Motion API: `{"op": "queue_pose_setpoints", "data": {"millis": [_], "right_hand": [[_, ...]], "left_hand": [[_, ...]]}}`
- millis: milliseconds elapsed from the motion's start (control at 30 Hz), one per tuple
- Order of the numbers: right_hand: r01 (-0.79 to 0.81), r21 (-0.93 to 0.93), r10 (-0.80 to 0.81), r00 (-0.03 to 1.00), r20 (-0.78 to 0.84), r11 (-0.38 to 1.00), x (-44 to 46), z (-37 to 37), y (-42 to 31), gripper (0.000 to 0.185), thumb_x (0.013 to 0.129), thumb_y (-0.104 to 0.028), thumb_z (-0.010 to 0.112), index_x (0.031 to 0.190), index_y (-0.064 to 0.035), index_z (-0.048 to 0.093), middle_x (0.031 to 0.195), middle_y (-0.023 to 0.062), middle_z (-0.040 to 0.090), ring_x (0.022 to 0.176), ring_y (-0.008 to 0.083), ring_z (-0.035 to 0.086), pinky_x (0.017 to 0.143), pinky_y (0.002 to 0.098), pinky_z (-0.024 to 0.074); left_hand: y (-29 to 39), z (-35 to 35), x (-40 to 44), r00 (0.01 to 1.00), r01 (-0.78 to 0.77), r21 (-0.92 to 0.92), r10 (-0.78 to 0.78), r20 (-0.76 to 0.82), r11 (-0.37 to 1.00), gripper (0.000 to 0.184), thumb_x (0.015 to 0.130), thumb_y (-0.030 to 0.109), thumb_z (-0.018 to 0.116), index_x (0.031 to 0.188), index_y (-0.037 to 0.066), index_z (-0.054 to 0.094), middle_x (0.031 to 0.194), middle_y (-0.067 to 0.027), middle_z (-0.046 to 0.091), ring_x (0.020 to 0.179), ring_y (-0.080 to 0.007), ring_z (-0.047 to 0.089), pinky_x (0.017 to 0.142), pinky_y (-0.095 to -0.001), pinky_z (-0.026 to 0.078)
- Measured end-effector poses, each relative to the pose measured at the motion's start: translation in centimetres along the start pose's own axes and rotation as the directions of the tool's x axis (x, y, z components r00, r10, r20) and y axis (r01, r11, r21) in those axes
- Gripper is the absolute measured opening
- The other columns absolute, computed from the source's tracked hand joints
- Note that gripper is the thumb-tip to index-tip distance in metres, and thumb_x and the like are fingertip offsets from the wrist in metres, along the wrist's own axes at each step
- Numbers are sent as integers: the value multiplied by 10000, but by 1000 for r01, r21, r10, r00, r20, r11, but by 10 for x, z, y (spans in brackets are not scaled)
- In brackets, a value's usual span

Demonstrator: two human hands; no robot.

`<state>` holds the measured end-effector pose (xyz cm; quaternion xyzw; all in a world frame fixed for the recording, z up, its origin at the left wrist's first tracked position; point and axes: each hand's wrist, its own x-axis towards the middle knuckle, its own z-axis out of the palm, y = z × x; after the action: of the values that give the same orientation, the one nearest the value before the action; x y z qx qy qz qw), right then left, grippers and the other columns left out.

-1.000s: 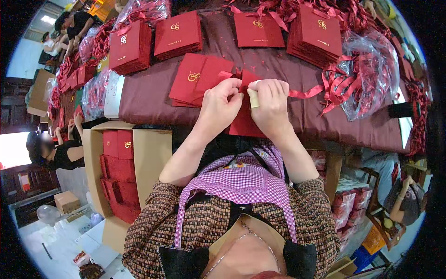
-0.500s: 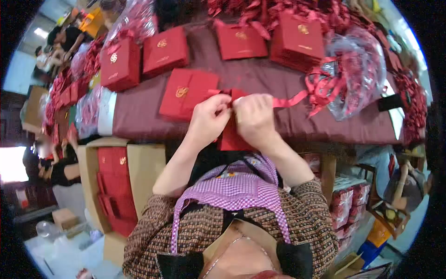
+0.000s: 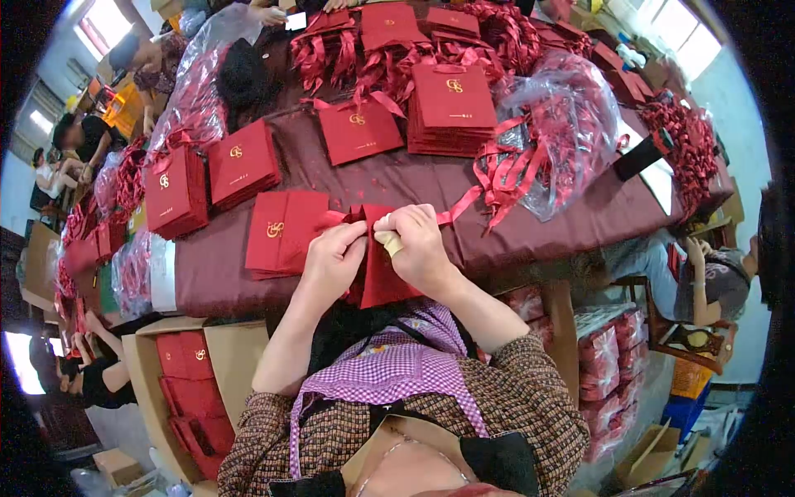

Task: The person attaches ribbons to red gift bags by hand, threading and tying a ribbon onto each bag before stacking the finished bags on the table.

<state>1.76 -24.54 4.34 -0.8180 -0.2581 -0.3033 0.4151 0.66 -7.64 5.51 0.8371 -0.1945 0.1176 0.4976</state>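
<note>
Both hands meet at the top of a red paper bag (image 3: 383,280) at the table's near edge. My left hand (image 3: 335,258) pinches its upper edge with a piece of red ribbon. On the other side, my right hand (image 3: 414,248), with pale tape on a finger, is closed on the bag's top edge. A ribbon runs from there toward a tangle of red ribbons (image 3: 515,172) beside a clear plastic bag. Left of my hands lie flat red bags with a gold logo (image 3: 286,232). What the fingertips hold inside the bag is partly hidden.
Stacks of red bags (image 3: 451,99) stand farther back on the dark red tablecloth (image 3: 224,265). A black object (image 3: 643,156) lies at the right. An open carton of red bags (image 3: 192,373) is below left. People sit on both sides, one at the right (image 3: 716,277).
The camera view has shifted, so the table and hands appear lower and farther left, and more of the table's far side shows. Both hands still grip the bag's top.
</note>
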Motion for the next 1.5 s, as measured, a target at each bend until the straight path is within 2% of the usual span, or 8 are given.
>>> {"op": "queue_pose_setpoints", "data": {"millis": [233,333,600,867,1000,1200,1333,1500], "right_hand": [[-55,146,17,968,251,988,17,-23,2,181,780,-55,663,953,-75,616,922,64,620,926,251,584,863,379,393],[179,71,-193,926,326,981,37,-35,-5,208,790,-52,645,989,-104,616,1039,65,573,1044,255,541,916,385,376],[117,236,-237,775,586,965,54,-42,10,76,824,-120,627,886,-89,598,929,89,541,916,306,533,797,394,424],[-167,290,-75,738,671,942,46,-42,16,81,822,-22,624,864,-20,554,885,83,499,852,258,537,754,312,450],[-133,279,-81,763,642,951,50,-36,26,73,814,-13,626,847,-17,561,845,80,506,815,242,538,735,309,445],[-156,267,-52,772,633,951,48,-33,42,78,801,7,623,851,-12,565,840,85,520,808,244,543,728,310,448],[-168,265,-39,775,630,949,50,-31,46,67,794,-23,614,857,-30,593,832,111,531,795,282,547,706,338,451],[-198,258,-23,750,660,946,46,-28,57,58,803,-39,614,858,-30,597,835,113,537,809,286,553,716,344,455]], "left_hand": [[-1,-6,1,999,52,-18,-52,1,999,126,806,11,618,927,-25,631,890,-177,660,830,-318,652,736,-366,514],[12,-8,5,996,-4,40,0,93,999,112,806,12,618,912,-26,622,860,-168,650,823,-318,641,721,-369,505],[10,-13,3,992,-19,39,14,123,999,71,781,9,602,849,-14,605,811,-165,630,799,-309,632,706,-364,495],[-37,-42,11,863,431,-608,-502,62,667,87,899,127,593,902,51,635,789,25,626,669,-36,521,594,-192,415],[-37,-43,13,943,277,-139,-297,-150,951,252,930,111,549,1151,-11,552,970,-50,629,873,-118,590,782,-265,482],[-17,-46,-17,860,388,-99,-321,396,916,352,894,188,593,1180,-10,538,856,-115,646,832,-150,607,780,-307,480],[-28,-48,-22,796,501,-80,-422,434,862,361,872,154,601,1200,17,543,734,-69,606,646,-123,571,614,-276,454],[-32,-65,-9,853,483,-776,-419,311,407,444,912,106,546,1332,20,434,981,-112,640,774,-175,630,658,-279,511]]}}
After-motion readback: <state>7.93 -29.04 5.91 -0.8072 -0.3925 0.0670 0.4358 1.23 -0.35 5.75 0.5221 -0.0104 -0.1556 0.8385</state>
